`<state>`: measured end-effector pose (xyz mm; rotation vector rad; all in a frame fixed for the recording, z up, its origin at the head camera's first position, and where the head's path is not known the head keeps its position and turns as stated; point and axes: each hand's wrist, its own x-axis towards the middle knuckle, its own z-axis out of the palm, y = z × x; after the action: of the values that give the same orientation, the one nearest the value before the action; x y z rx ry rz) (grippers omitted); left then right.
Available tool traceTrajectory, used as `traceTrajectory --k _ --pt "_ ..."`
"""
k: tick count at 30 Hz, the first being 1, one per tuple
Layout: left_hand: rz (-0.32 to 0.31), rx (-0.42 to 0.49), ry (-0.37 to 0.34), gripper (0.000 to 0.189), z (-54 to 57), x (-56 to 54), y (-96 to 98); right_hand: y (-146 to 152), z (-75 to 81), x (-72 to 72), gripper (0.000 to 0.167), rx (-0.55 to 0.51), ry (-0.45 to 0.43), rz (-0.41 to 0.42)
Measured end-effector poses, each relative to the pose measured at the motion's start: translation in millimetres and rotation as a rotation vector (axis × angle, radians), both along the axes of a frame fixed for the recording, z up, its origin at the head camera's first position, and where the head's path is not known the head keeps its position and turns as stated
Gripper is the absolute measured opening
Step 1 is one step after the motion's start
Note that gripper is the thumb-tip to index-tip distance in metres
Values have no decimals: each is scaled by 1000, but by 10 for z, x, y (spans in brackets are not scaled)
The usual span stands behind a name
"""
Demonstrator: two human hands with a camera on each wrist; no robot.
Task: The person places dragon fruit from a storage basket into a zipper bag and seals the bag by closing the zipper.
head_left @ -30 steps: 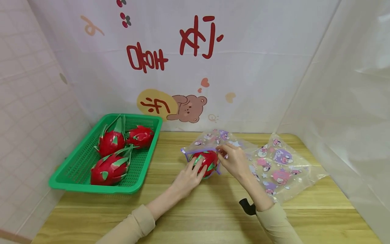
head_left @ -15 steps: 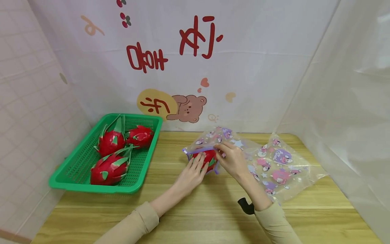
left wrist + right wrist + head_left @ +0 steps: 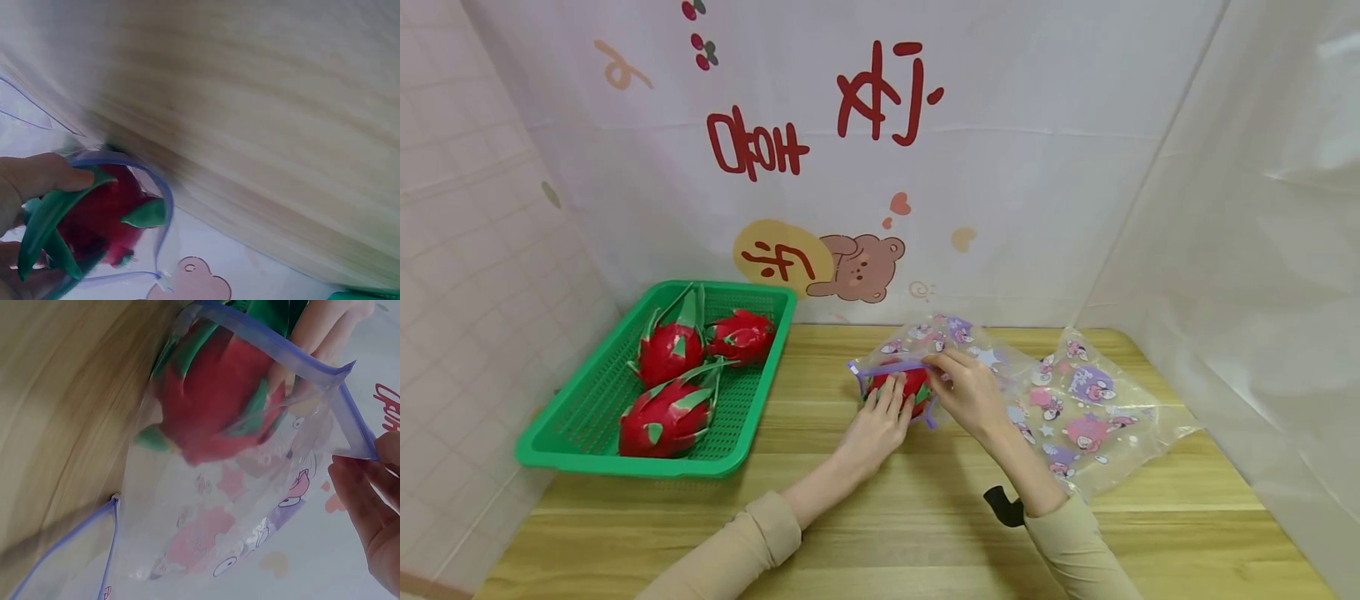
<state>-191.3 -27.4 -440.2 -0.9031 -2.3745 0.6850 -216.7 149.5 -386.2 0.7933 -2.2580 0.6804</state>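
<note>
A red dragon fruit [image 3: 215, 394] with green scales lies inside the mouth of a clear zip bag [image 3: 187, 537] with a purple edge and cartoon prints. My left hand [image 3: 876, 425] grips it by its leafy end, thumb on one side and fingers on the other in the left wrist view. My right hand [image 3: 973, 392] pinches the bag's purple rim at the upper right, holding the mouth apart, as the right wrist view shows. The head view has the fruit [image 3: 913, 382] partly hidden behind my left fingers.
On the left stands a green basket [image 3: 767, 375] with three dragon fruits [image 3: 662, 421]. A second printed bag [image 3: 1097, 417] lies flat on the wooden table [image 3: 910, 533] at the right. White printed sheets [image 3: 1037, 167] hang behind and at the sides.
My left hand has moved forward with the dragon fruit, farther into the bag. The purple rim now crosses over the fruit's top, while my right hand stays on the rim, shifted slightly left.
</note>
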Motion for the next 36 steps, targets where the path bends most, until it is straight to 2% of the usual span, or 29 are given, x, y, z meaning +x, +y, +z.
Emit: traceTrajectory --k 6,12,15,19,26,31,36 --pt "68 35 13 64 -7 85 -5 14 -22 -25 14 10 18 61" --pt "123 81 82 45 -3 207 -9 -16 -26 -8 15 45 29 102" --pt "116 106 96 44 1 235 -11 -26 -37 5 18 69 31 82" --pt "95 114 76 44 6 231 -17 -37 -46 9 18 79 37 72" --pt "80 87 67 49 -12 154 33 -45 -23 20 17 59 18 93" --pt "112 86 23 54 -8 74 66 -42 2 21 15 37 41 89" --pt "108 118 -114 65 30 67 14 -15 -40 39 18 65 34 39"
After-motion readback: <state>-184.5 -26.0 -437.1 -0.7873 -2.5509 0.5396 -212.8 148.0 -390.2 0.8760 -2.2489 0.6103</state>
